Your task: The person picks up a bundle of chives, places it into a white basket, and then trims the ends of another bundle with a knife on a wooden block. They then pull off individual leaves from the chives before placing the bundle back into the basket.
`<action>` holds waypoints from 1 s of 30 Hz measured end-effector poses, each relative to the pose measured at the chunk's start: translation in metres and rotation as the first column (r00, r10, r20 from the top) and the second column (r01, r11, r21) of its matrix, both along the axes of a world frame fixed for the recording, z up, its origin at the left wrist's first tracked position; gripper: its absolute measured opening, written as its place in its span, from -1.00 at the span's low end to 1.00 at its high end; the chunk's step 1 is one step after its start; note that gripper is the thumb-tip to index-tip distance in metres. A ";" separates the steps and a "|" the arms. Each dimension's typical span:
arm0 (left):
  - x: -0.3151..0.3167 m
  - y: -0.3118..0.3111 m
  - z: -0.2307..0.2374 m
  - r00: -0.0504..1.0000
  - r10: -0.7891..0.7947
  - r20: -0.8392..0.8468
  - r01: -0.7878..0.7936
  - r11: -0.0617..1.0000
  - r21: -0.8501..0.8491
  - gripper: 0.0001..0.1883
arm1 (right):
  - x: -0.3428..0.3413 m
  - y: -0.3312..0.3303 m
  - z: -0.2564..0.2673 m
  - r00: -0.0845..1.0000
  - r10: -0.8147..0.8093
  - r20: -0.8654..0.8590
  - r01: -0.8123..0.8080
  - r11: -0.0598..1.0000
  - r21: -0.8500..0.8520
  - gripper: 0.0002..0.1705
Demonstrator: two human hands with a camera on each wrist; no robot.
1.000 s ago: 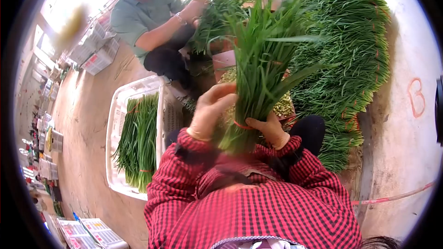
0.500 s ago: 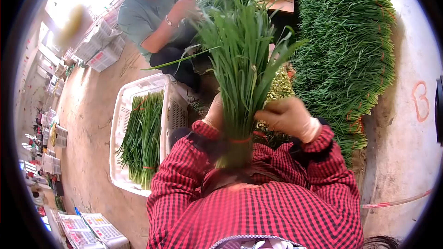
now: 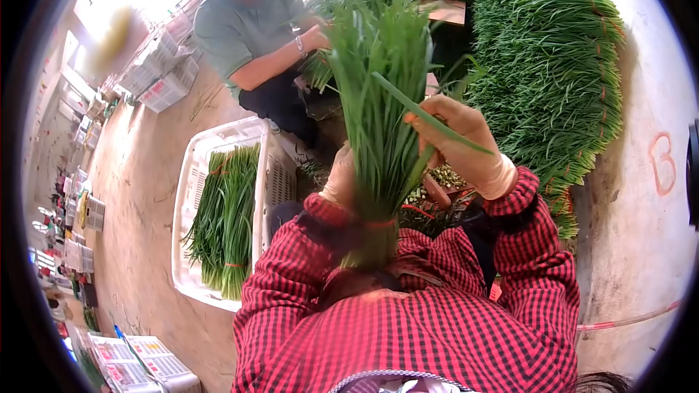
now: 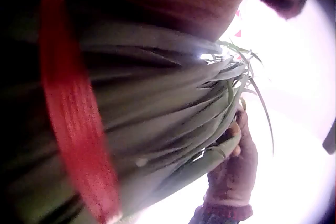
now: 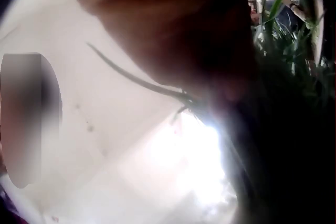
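- A dusty brown floor spreads out to the left of the bunch you hold, in bright window light.
- That bunch stands upright in front of you: long, flat, glossy green leaves, loosely fanned at the top and packed tight by a smooth red band near the base.
- Your left hand grips the bunch's left side, its fingers mostly hidden.
- Your right hand, just right of the bunch, pinches a loose leaf slanting across it.
- I'd steady the bunch above the band and draw that leaf gently along its length; tugging sideways could tear it or drag out neighbours.
- Left of the bunch, a rigid white plastic crate with slotted walls holds tied leaves.
- Right of the bunch lies a thick, shaggy heap of greens.
- Beyond the bunch, to its left, sits a person in grey-green.
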State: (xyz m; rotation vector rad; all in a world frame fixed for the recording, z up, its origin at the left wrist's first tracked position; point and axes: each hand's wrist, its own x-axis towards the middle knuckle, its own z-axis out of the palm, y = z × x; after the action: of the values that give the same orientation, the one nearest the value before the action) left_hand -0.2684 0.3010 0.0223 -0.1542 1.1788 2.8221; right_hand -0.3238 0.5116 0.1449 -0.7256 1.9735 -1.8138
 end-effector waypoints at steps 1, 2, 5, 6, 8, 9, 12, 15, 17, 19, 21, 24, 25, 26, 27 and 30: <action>0.000 -0.003 -0.001 0.999 0.000 0.033 -0.001 1.000 0.010 -0.45 | 0.000 0.006 -0.010 0.999 0.038 -0.013 -0.039 0.988 -0.153 -0.88; 0.001 -0.007 -0.003 0.998 0.000 0.066 -0.002 1.000 0.021 -0.40 | 0.000 0.012 -0.014 0.999 -0.006 -0.040 -0.001 0.986 -0.164 -0.87; 0.002 -0.020 -0.006 0.994 -0.060 0.092 0.041 0.981 0.192 -0.36 | 0.002 0.026 -0.019 0.991 -0.089 -0.104 0.065 0.975 -0.212 -0.84; 0.004 -0.024 -0.007 0.993 -0.096 0.071 0.074 0.960 0.270 -0.36 | 0.002 0.032 -0.021 0.991 -0.077 -0.106 0.053 0.976 -0.211 -0.85; 0.000 -0.028 -0.001 0.972 -0.220 -0.084 0.233 0.840 0.489 -0.35 | 0.000 0.043 -0.028 0.993 -0.055 -0.108 0.031 0.977 -0.209 -0.85; -0.001 -0.030 0.002 0.959 -0.239 -0.150 0.282 0.820 0.498 -0.39 | 0.001 0.048 -0.033 0.997 -0.057 -0.048 0.040 0.955 -0.293 -0.85; 0.001 -0.043 -0.006 0.978 -0.155 -0.138 0.201 0.869 0.452 -0.46 | -0.022 0.073 -0.027 0.919 -0.342 -0.197 0.212 0.849 -0.483 -0.78; 0.001 -0.059 -0.022 0.999 0.011 -0.040 -0.001 0.967 0.255 -0.50 | -0.039 0.117 -0.003 0.897 -0.404 -0.181 0.329 0.882 -0.338 -0.80; 0.002 -0.068 -0.033 0.993 0.120 -0.004 -0.119 0.985 0.123 -0.51 | -0.043 0.111 -0.015 0.923 -0.365 -0.118 0.368 0.930 -0.001 -0.74; 0.002 -0.071 -0.040 0.992 0.123 -0.024 -0.121 0.988 0.097 -0.51 | -0.037 0.098 -0.050 0.816 -0.276 -0.508 0.395 0.907 0.142 -0.68; 0.002 -0.071 -0.041 0.992 0.125 -0.013 -0.123 0.987 0.100 -0.52 | -0.023 0.077 -0.051 0.809 -0.244 -0.534 0.384 0.909 0.165 -0.72; 0.007 -0.061 -0.029 0.980 0.199 -0.007 -0.199 0.980 -0.002 -0.51 | -0.001 0.048 -0.030 0.935 -0.153 -0.319 0.197 0.974 0.111 -0.84; 0.009 -0.057 -0.024 0.973 0.232 -0.012 -0.232 0.971 -0.054 -0.51 | 0.006 0.037 -0.030 0.940 -0.100 -0.326 0.138 0.986 0.093 -0.85; 0.008 -0.055 -0.024 0.976 0.216 -0.030 -0.218 0.974 -0.069 -0.50 | 0.010 0.026 -0.032 0.940 -0.048 -0.337 0.078 0.994 0.076 -0.86; 0.006 -0.054 -0.026 0.978 0.203 -0.049 -0.207 0.975 -0.082 -0.50 | 0.011 0.014 -0.035 0.898 -0.067 -0.435 0.074 0.997 -0.001 -0.84; 0.008 -0.043 -0.017 0.978 0.193 -0.081 -0.199 0.978 -0.069 -0.53 | 0.018 -0.011 -0.031 0.820 -0.085 -0.566 0.035 0.995 -0.098 -0.77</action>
State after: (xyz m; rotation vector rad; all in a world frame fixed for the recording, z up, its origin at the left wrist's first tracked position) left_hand -0.2601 0.2585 0.0058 -0.1817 1.3597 2.9759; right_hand -0.3058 0.5008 0.1138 -1.3856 2.3028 -1.8715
